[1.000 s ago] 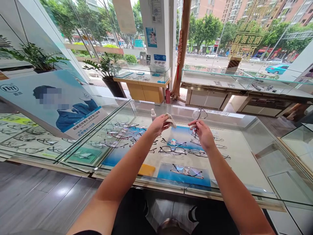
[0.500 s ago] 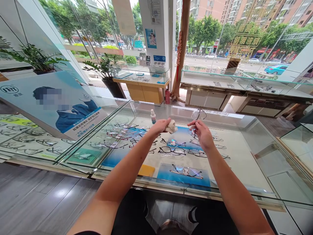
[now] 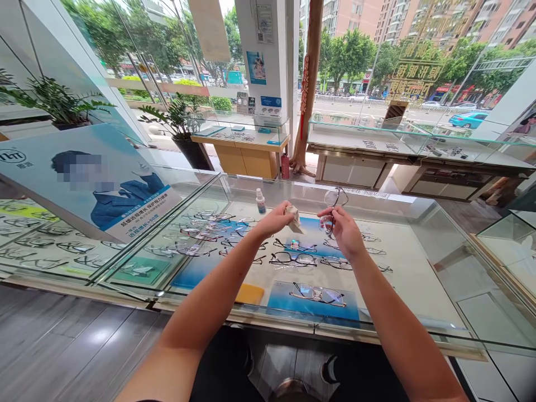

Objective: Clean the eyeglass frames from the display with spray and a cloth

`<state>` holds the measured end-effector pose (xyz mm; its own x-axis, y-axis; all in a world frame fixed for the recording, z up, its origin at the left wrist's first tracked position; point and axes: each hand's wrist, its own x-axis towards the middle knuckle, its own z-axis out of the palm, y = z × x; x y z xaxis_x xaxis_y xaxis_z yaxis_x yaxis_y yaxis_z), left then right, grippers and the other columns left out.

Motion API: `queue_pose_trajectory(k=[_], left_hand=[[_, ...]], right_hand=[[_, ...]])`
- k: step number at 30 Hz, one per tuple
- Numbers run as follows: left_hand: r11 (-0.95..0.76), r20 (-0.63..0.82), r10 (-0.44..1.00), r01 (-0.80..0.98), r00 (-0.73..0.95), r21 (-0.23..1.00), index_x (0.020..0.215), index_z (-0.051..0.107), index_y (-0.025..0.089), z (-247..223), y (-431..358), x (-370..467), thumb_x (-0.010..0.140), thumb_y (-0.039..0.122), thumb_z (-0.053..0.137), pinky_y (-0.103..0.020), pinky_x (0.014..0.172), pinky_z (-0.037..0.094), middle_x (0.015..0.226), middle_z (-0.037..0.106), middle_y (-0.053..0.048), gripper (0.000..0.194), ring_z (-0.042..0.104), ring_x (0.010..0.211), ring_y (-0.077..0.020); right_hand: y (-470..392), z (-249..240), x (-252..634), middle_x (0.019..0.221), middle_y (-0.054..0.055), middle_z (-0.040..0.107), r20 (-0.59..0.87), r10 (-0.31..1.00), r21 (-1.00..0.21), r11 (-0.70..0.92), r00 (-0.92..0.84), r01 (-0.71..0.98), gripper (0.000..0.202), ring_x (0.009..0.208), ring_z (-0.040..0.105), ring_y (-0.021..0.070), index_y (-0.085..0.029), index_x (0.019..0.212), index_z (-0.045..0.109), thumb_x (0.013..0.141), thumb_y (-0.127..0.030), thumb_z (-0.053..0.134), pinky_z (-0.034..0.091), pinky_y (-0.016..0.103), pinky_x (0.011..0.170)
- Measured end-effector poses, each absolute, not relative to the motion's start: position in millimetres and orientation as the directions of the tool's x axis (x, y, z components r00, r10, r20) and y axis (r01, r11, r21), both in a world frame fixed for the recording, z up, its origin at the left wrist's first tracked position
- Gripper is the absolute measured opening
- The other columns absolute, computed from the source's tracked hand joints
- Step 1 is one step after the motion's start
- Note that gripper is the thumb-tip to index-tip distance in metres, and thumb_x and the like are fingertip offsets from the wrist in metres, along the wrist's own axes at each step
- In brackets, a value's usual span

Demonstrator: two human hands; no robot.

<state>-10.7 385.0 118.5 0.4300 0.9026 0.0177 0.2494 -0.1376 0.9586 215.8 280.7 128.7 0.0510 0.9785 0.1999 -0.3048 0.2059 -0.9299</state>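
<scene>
A crumpled pale cloth (image 3: 295,221) is gripped in my left hand (image 3: 274,221), fingers closed round it. My right hand (image 3: 347,230) pinches a pair of eyeglasses (image 3: 335,197) and holds it up above the glass counter, one lens over the fingers and one lower down. A gap separates the cloth from the eyeglasses. Just behind my left hand stands a small white spray bottle (image 3: 260,202) on the counter. Beneath my hands, rows of eyeglasses (image 3: 293,258) lie inside the display case, and one pair (image 3: 318,293) rests on a blue board nearest me.
The glass display case (image 3: 422,234) spans the width before me. A large advertising board (image 3: 125,215) leans at the left. Further off are potted plants (image 3: 178,125), more showcases (image 3: 355,137), a wooden trunk (image 3: 310,84) and a red fire extinguisher (image 3: 285,166).
The eyeglasses in my right hand have turned, so their lenses stand more one above the other. The cloth in my left hand has shifted shape, and a corner hangs down. The view moved slightly.
</scene>
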Motion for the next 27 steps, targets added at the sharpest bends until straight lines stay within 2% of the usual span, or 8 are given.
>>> queue_pose_trajectory(k=[4, 11, 19, 24, 27], left_hand=[[-0.306, 0.206, 0.798, 0.088, 0.566, 0.948, 0.091, 0.045, 0.023, 125, 370, -5, 0.079, 0.019, 0.063, -0.029, 0.073, 0.041, 0.086, 0.054, 0.002, 0.022, 0.049, 0.079, -0.0144], [-0.352, 0.274, 0.714, -0.008, 0.644, 0.936, 0.090, 0.036, 0.024, 143, 342, 7, 0.085, 0.028, 0.065, -0.027, 0.070, 0.037, 0.086, 0.039, 0.004, 0.030, 0.039, 0.077, -0.0133], [-0.217, 0.249, 0.665, -0.137, 0.704, 0.966, 0.089, 0.034, 0.024, 150, 338, 7, 0.074, 0.021, 0.065, -0.026, 0.067, 0.035, 0.089, 0.041, 0.003, 0.034, 0.037, 0.077, -0.0132], [-0.140, 0.249, 0.671, -0.211, 0.699, 0.967, 0.090, 0.040, 0.024, 152, 339, 6, 0.072, 0.015, 0.068, -0.026, 0.067, 0.037, 0.092, 0.048, 0.002, 0.034, 0.043, 0.078, -0.0116], [-0.094, 0.184, 0.723, -0.169, 0.666, 0.981, 0.096, 0.048, 0.023, 151, 341, 5, 0.071, 0.013, 0.069, -0.026, 0.070, 0.042, 0.096, 0.055, 0.001, 0.034, 0.051, 0.083, -0.0130]], right_hand=[[278, 132, 214, 0.109, 0.006, 0.077, 0.205, 0.979, -0.902, 0.192, 0.008, -0.387, 0.029, 0.097, 0.066, 0.0210, -0.027, 0.093, 0.075, 0.093, -0.056, 0.074, 0.058, 0.039, 0.090], [272, 139, 211, 0.109, 0.008, 0.075, 0.228, 0.973, -0.896, 0.197, -0.032, -0.397, 0.031, 0.106, 0.066, 0.0261, -0.028, 0.093, 0.073, 0.093, -0.060, 0.072, 0.060, 0.042, 0.088], [272, 140, 210, 0.108, 0.007, 0.077, 0.218, 0.976, -0.896, 0.208, 0.020, -0.393, 0.026, 0.109, 0.066, 0.0260, -0.029, 0.092, 0.072, 0.093, -0.054, 0.071, 0.057, 0.037, 0.080], [274, 140, 213, 0.105, 0.006, 0.077, 0.247, 0.968, -0.897, 0.245, 0.041, -0.368, 0.026, 0.100, 0.068, 0.0227, -0.027, 0.091, 0.075, 0.095, -0.053, 0.070, 0.056, 0.038, 0.090], [274, 142, 217, 0.105, 0.007, 0.077, 0.264, 0.961, -0.892, 0.278, 0.086, -0.358, 0.025, 0.100, 0.069, 0.0232, -0.027, 0.092, 0.075, 0.095, -0.052, 0.070, 0.057, 0.040, 0.094]])
